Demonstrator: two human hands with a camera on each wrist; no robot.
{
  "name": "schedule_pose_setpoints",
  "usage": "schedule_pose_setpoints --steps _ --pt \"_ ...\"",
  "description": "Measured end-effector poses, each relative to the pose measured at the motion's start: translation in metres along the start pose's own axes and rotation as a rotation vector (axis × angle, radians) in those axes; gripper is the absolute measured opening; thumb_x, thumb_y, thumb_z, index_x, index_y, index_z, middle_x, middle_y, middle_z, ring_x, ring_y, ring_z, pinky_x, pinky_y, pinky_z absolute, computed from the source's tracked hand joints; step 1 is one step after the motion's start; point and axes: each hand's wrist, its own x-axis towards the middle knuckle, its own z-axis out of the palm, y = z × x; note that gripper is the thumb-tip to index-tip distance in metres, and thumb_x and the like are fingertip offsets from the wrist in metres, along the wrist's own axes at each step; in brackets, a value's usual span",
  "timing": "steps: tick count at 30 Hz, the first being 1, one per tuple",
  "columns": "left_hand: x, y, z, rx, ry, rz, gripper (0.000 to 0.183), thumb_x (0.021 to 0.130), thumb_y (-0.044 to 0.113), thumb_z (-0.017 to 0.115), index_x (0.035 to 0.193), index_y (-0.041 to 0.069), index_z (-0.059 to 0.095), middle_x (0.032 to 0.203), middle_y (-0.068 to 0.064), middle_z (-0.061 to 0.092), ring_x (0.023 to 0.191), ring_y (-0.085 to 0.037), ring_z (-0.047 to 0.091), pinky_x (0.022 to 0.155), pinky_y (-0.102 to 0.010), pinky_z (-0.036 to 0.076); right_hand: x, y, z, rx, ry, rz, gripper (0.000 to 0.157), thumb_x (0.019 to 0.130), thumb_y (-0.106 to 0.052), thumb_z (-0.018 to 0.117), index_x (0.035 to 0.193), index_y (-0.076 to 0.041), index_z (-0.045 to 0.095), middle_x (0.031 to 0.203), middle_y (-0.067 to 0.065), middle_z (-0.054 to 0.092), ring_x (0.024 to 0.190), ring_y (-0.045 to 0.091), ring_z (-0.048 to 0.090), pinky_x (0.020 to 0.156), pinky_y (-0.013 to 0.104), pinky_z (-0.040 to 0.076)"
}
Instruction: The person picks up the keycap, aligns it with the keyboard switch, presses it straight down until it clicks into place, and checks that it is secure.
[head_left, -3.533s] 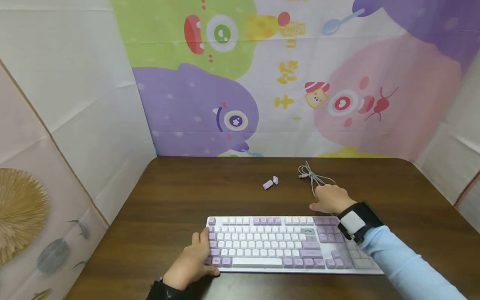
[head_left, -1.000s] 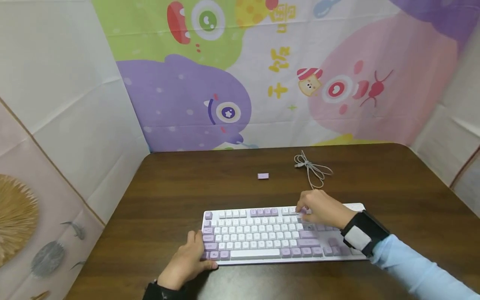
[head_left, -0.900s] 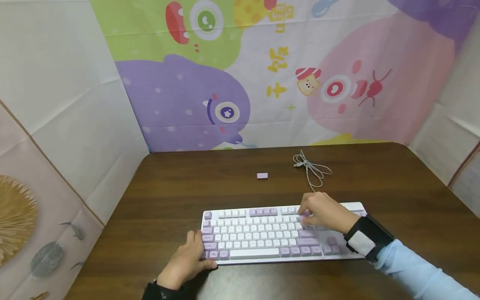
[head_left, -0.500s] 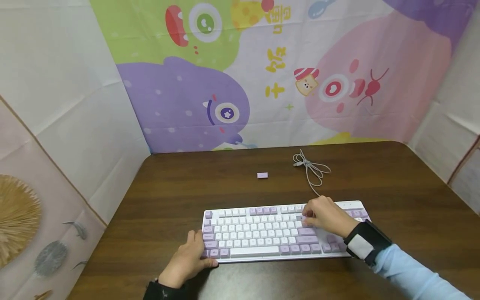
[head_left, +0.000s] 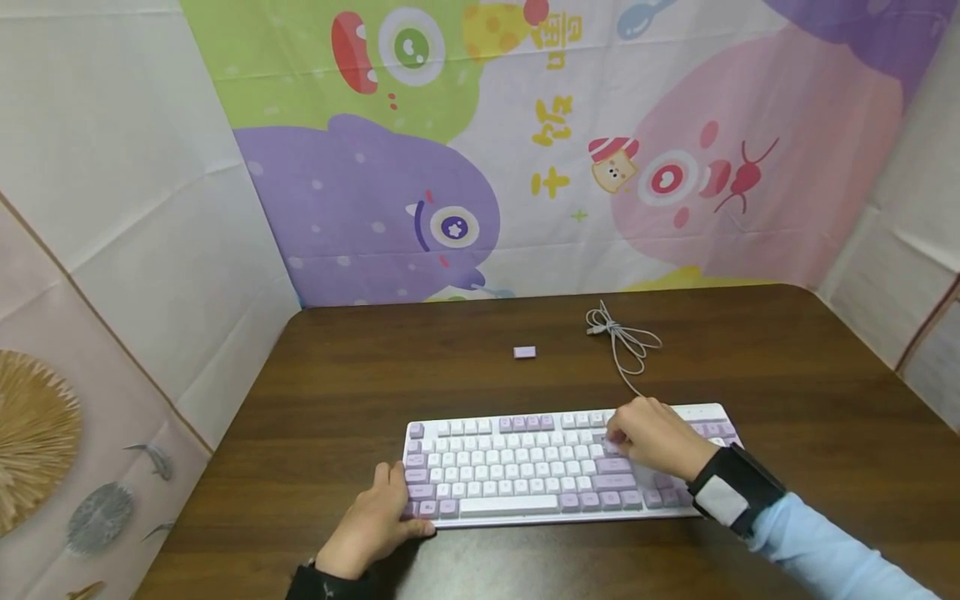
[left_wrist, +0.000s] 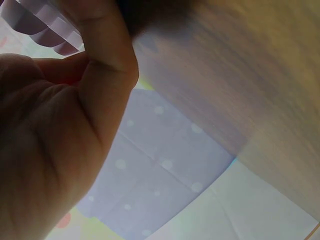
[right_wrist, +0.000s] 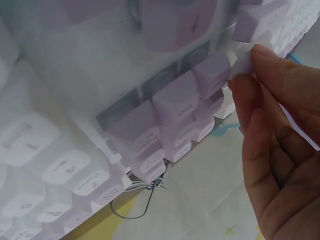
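Note:
A white and lilac keyboard (head_left: 510,506) lies on the brown desk. My left hand (head_left: 369,523) holds its left end, with the thumb at the front corner and the fingers along the side. In the left wrist view the left hand (left_wrist: 75,110) is close, with a few lilac keys (left_wrist: 45,22) beyond it. My right hand (head_left: 660,435) is over the right part of the keyboard, just above the large lilac keys. In the right wrist view its thumb and fingers pinch a small lilac keycap (right_wrist: 243,63) at the key rows. A second lilac keycap (head_left: 525,352) lies loose behind the keyboard.
A bundled pale cable (head_left: 630,337) with a USB plug lies behind the keyboard, its lead running toward the keyboard's back edge. The wooden desk (head_left: 360,358) ends at a cartoon-printed cloth (head_left: 555,250). White cloth panels stand at both sides.
Of two loose keycaps on the desk 3.5 s ago, one lies there now. My right hand has moved from beside the cable down onto the keys. My left hand stays at the keyboard's left end.

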Motion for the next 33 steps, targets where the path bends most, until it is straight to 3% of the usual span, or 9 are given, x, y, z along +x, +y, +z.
schedule_pose_setpoints --steps 13,22,27,29,33 --pt "0.0011 0.0002 0.0016 0.026 0.007 0.000 0.090 0.066 0.032 0.081 0.127 -0.017 0.038 0.109 -0.022 0.046 0.076 -0.036 0.059 0.070 -0.048 0.049 -0.0008 0.0004 -0.0006 0.060 0.018 -0.054 0.017 0.068 0.002 0.071 0.067 -0.014 0.074 0.066 -0.005 0.068 0.059 0.001 0.046 0.053 0.020 0.040" --pt "0.0011 0.0002 0.0006 0.029 0.017 -0.004 0.089 0.066 0.032 0.080 0.127 -0.017 0.038 0.109 -0.022 0.046 0.077 -0.036 0.060 0.072 -0.048 0.049 0.0019 0.0021 -0.0015 0.056 -0.009 -0.004 0.015 0.070 0.002 0.071 0.069 -0.013 0.075 0.069 -0.005 0.068 0.060 0.003 0.045 0.052 0.021 0.038" --pt "0.0020 -0.0007 0.0009 0.034 0.017 0.000 0.089 0.065 0.033 0.081 0.127 -0.016 0.038 0.107 -0.020 0.046 0.076 -0.034 0.059 0.070 -0.047 0.049 0.0025 -0.0004 0.0023 -0.036 0.055 -0.082 0.034 0.065 0.005 0.067 0.046 -0.018 0.050 0.052 -0.014 0.039 0.054 0.004 0.029 0.048 0.019 0.023" --pt "0.0020 -0.0009 0.0010 0.034 0.019 -0.003 0.090 0.065 0.033 0.081 0.127 -0.016 0.039 0.108 -0.021 0.046 0.076 -0.034 0.059 0.071 -0.047 0.049 0.0023 -0.0019 0.0040 -0.075 0.075 -0.111 0.043 0.064 0.006 0.065 0.045 -0.020 0.038 0.052 -0.013 0.028 0.054 0.005 0.024 0.049 0.020 0.017" --pt "0.0003 0.0051 0.0013 0.086 0.057 -0.003 0.093 0.062 0.032 0.082 0.127 -0.018 0.038 0.108 -0.024 0.048 0.076 -0.037 0.059 0.068 -0.047 0.049 0.0006 -0.0053 0.0061 -0.123 0.106 -0.135 0.050 0.062 0.010 0.062 0.047 -0.022 0.027 0.053 -0.013 0.021 0.053 0.005 0.019 0.049 0.020 0.012"
